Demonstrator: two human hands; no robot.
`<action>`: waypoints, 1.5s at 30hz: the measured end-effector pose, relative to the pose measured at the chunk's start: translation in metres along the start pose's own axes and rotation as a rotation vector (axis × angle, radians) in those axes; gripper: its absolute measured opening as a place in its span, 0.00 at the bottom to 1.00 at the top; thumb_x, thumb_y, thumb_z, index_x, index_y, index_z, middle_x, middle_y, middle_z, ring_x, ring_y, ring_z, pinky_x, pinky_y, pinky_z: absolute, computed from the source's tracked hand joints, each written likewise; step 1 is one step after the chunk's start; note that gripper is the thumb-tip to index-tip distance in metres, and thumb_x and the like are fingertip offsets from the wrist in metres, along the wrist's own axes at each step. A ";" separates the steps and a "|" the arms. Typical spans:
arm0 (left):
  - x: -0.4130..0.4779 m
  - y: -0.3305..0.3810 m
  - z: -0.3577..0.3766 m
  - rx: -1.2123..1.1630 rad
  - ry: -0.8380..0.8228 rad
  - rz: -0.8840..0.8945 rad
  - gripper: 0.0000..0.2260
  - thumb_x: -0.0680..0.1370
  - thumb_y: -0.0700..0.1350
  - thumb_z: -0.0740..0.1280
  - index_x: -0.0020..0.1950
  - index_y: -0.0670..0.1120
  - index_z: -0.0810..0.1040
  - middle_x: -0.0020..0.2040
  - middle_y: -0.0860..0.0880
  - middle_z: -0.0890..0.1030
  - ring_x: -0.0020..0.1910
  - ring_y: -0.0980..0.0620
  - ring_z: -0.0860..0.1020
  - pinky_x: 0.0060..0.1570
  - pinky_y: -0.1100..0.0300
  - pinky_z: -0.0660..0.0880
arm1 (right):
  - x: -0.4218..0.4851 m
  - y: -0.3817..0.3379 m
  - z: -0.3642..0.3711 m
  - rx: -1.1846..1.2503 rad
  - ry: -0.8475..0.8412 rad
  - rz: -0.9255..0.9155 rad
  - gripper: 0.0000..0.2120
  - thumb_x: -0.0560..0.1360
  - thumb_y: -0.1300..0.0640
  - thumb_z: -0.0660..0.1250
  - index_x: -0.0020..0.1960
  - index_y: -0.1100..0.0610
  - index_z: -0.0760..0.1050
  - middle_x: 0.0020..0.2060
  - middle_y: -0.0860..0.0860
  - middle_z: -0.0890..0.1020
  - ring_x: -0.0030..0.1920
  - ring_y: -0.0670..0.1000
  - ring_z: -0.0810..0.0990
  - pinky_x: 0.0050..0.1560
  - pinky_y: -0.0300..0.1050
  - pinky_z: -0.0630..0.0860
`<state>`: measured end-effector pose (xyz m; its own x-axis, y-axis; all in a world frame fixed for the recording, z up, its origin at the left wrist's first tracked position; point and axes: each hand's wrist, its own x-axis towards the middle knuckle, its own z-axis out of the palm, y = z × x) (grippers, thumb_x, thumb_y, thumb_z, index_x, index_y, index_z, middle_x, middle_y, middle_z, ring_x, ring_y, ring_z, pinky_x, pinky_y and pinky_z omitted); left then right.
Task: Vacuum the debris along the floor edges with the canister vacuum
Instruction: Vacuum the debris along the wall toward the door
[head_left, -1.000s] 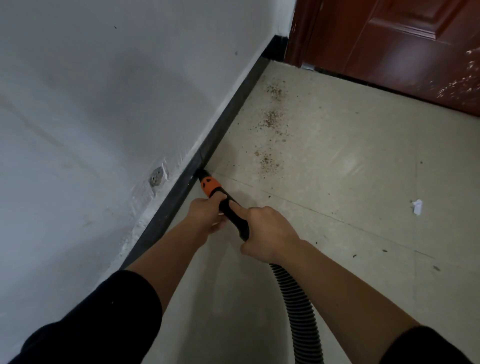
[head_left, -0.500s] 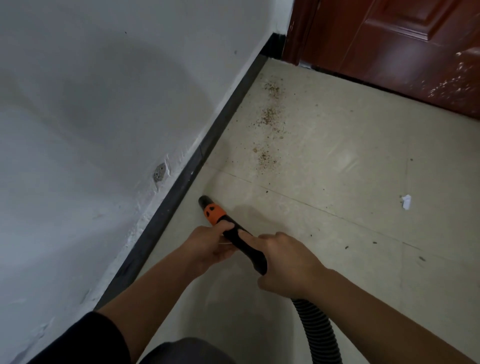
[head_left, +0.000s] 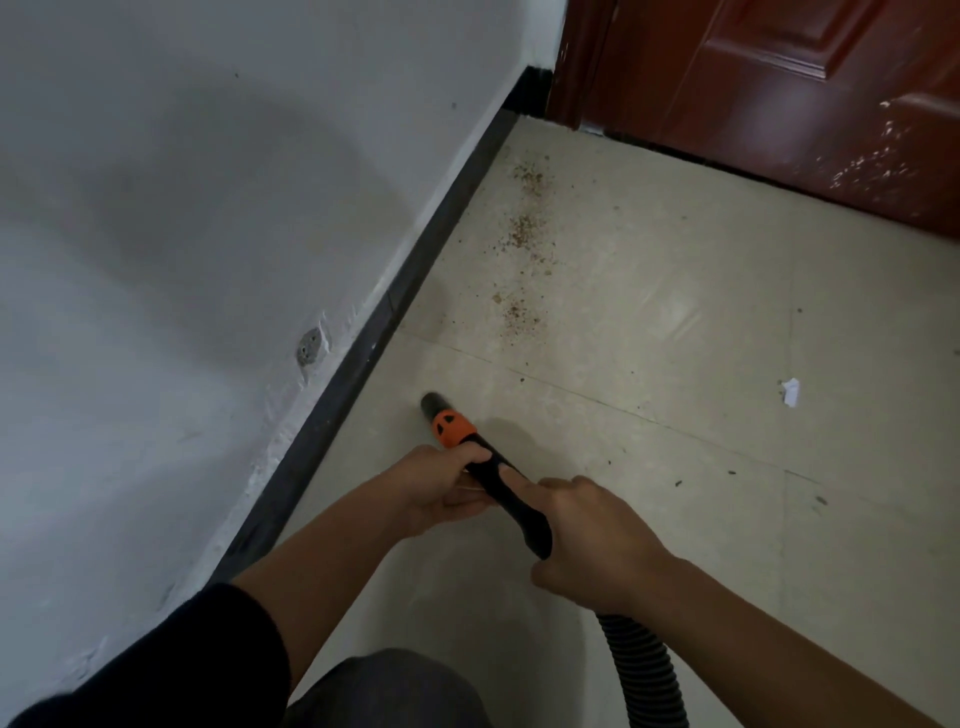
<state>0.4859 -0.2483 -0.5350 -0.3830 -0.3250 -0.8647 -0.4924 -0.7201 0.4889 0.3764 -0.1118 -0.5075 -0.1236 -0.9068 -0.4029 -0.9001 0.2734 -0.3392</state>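
Note:
The vacuum nozzle (head_left: 451, 423) is black with an orange collar and points up-left at the floor, a short way out from the black baseboard (head_left: 395, 312). My left hand (head_left: 447, 486) grips the black tube just behind the orange collar. My right hand (head_left: 592, 545) grips the tube further back, where the ribbed black hose (head_left: 644, 670) leaves toward the bottom edge. Brown crumbly debris (head_left: 522, 270) lies in several patches on the beige floor ahead of the nozzle, running toward the far corner. The canister itself is out of view.
A white wall (head_left: 182, 234) with a small round fitting (head_left: 311, 348) runs along the left. A dark red door (head_left: 779, 88) closes the far side. A white paper scrap (head_left: 790, 392) and small dark specks lie on the tiled floor at right.
The nozzle has pulled back from the baseboard, where its tip sat a second ago, and now rests further out on the floor. Both hands kept their grip on the tube.

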 end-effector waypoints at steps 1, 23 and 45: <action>0.002 0.006 0.009 0.027 0.005 0.009 0.12 0.80 0.43 0.66 0.59 0.36 0.77 0.50 0.39 0.84 0.43 0.48 0.84 0.37 0.60 0.80 | -0.001 0.004 0.000 0.011 0.021 0.028 0.47 0.69 0.55 0.68 0.79 0.42 0.43 0.46 0.50 0.73 0.44 0.51 0.69 0.34 0.42 0.65; 0.028 0.045 0.123 0.108 0.113 0.037 0.16 0.80 0.43 0.65 0.63 0.34 0.72 0.51 0.38 0.81 0.41 0.47 0.81 0.35 0.60 0.80 | -0.018 0.083 -0.028 0.145 0.161 0.184 0.46 0.68 0.60 0.68 0.77 0.38 0.47 0.43 0.51 0.76 0.42 0.53 0.71 0.34 0.42 0.65; 0.071 0.077 0.123 -0.184 -0.031 0.044 0.07 0.78 0.43 0.69 0.48 0.38 0.77 0.48 0.40 0.83 0.40 0.48 0.83 0.31 0.62 0.80 | 0.024 0.096 -0.079 0.080 0.037 0.276 0.47 0.66 0.57 0.70 0.77 0.38 0.50 0.40 0.49 0.78 0.39 0.51 0.76 0.37 0.42 0.73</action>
<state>0.3247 -0.2513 -0.5450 -0.4265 -0.3416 -0.8375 -0.3245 -0.8065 0.4942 0.2541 -0.1325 -0.4824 -0.3757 -0.8055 -0.4583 -0.7949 0.5343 -0.2874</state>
